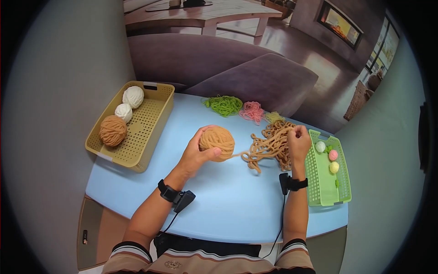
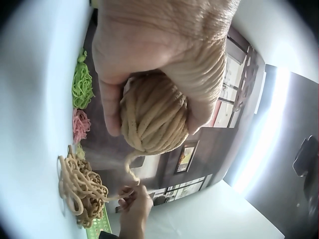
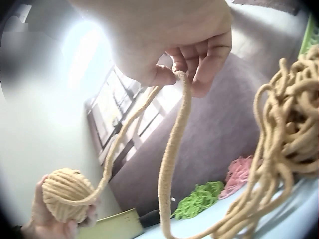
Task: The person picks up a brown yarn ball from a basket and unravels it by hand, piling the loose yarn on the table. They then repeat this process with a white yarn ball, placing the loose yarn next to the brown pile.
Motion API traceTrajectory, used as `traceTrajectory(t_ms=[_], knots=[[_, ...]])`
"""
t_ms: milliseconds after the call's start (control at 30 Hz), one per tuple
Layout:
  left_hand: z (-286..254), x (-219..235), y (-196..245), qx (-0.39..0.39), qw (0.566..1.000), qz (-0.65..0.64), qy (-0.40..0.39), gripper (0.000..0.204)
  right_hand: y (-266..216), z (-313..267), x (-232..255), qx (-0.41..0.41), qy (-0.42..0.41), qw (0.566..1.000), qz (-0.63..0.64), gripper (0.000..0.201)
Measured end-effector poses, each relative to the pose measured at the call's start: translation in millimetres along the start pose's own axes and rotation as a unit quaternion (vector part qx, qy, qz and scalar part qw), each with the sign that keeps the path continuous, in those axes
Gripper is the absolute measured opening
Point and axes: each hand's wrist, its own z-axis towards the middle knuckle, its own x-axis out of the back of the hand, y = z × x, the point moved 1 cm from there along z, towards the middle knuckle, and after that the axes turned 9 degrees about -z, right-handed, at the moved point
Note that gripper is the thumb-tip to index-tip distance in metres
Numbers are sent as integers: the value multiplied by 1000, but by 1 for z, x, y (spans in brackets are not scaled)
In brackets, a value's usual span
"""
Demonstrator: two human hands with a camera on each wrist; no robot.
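Note:
A tan ball of yarn (image 1: 217,143) is gripped in my left hand (image 1: 194,157), thumb across its front and fingers behind. In the left wrist view the wound strands of the yarn ball (image 2: 154,114) show between thumb and fingers. My right hand (image 1: 299,141), raised above the table's right side, pinches the tan strand (image 3: 182,89) between thumb and fingertips. One length of that strand runs to the ball; the other hangs down to a loose tan yarn heap (image 1: 273,144) on the table beside and behind the hand.
Green yarn (image 1: 224,105), pink yarn (image 1: 252,111) and pale yellow yarn (image 1: 274,117) lie along the back of the blue table (image 1: 219,205). An olive basket (image 1: 157,123) at left holds white and brown balls. A green basket (image 1: 325,182) at right holds small balls.

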Motion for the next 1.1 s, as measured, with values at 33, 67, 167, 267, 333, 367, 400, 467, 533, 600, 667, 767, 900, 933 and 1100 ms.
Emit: traceTrajectory(t_ms=[33, 67, 167, 267, 333, 367, 400, 467, 533, 600, 667, 767, 900, 933, 1100], knots=[[0, 0, 0, -4, 1000, -1, 5, 81, 6, 5, 4, -19, 0, 999, -31, 11], [0, 1, 0, -9, 1000, -2, 10, 81, 10, 7, 6, -39, 0, 997, -62, 12], [2, 2, -3, -11, 1000, 2, 16, 80, 12, 8, 10, -59, -44, 991, -116, 16], [2, 0, -6, -9, 1000, 3, 15, 79, -9, -4, 4, 115, -47, 992, -34, 23], [2, 0, -6, -2, 1000, -3, 22, 78, -47, -20, 4, 138, -134, 979, 68, 32], [2, 0, -6, 6, 1000, -7, 28, 77, -69, -32, 4, 156, -192, 963, 106, 34], [2, 0, -6, 14, 999, -12, 35, 77, -90, -47, 5, 172, -250, 942, 145, 36], [2, 1, -8, 12, 999, -21, 45, 76, -126, -77, 11, 253, -286, 920, 89, 33], [2, 1, -8, 16, 998, -23, 56, 77, -133, -95, 4, 263, -274, 923, 64, 30], [2, 0, -9, 24, 997, -22, 64, 78, -134, -102, -2, 255, -279, 925, 45, 22], [1, -3, -13, 16, 998, -11, 66, 79, -129, -107, -8, 260, -260, 928, 53, 19], [0, -6, -13, 20, 997, -16, 71, 79, -130, -109, -10, 263, -236, 932, 76, 13], [0, -8, -13, 24, 998, -2, 57, 78, -131, -103, -6, 267, -208, 936, 99, 10], [0, -9, -14, 36, 998, 14, 41, 78, -130, -98, -3, 264, -179, 943, 99, 10], [-2, -14, -8, 127, 989, 74, -25, 78, -112, -58, 17, 188, -47, 974, 114, 11]])
